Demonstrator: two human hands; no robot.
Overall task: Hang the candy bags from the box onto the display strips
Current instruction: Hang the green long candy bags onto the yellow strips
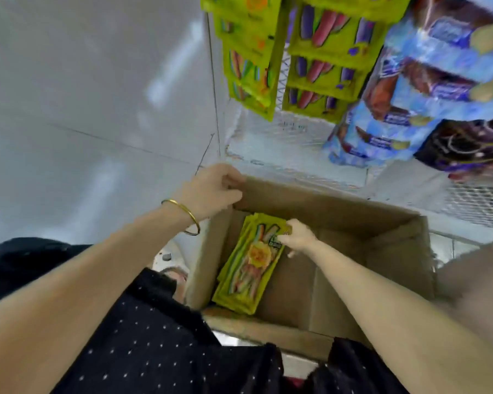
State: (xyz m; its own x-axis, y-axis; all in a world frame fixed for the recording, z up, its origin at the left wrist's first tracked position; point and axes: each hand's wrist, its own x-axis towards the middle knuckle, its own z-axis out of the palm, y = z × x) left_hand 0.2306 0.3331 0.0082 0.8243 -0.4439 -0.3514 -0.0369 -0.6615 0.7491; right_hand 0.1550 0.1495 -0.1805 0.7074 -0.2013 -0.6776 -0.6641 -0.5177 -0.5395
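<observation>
Green candy bags [246, 268] apparently under right hand [299, 237] fingertips.

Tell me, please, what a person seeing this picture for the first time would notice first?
Probably the bright green candy bags stacked in the left part of the open cardboard box, where the right hand grips the top one. The left hand holds the box's far left corner. Above, more green bags hang on the display.
</observation>
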